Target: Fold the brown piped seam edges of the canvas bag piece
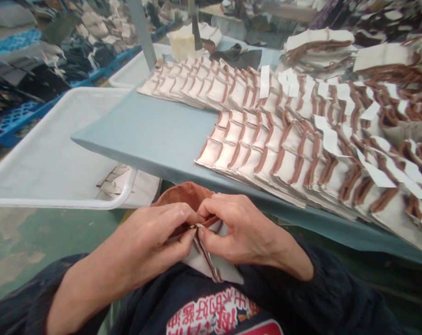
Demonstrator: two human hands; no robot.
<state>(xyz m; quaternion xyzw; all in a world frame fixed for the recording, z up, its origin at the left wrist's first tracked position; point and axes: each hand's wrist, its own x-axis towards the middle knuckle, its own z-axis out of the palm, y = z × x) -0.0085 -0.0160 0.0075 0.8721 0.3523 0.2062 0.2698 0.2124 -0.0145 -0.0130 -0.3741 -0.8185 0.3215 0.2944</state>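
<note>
Both hands meet over my lap, just below the table edge. My left hand (155, 235) and my right hand (239, 230) pinch the same brown and white leather piece (211, 260), fingertips touching at its folded brown edge. The brown side of the piece bulges up behind the fingers, and the white side hangs down towards my dark top. On the grey-blue table (151, 135) above lie overlapping rows of like leather pieces (267, 149), white with brown edges.
A white mesh tray (46, 158) stands at the left, partly under the table, with a few pieces showing beneath its corner. Stacks of pieces (319, 44) sit at the back right. Blue crates with dark material (29, 74) fill the far left.
</note>
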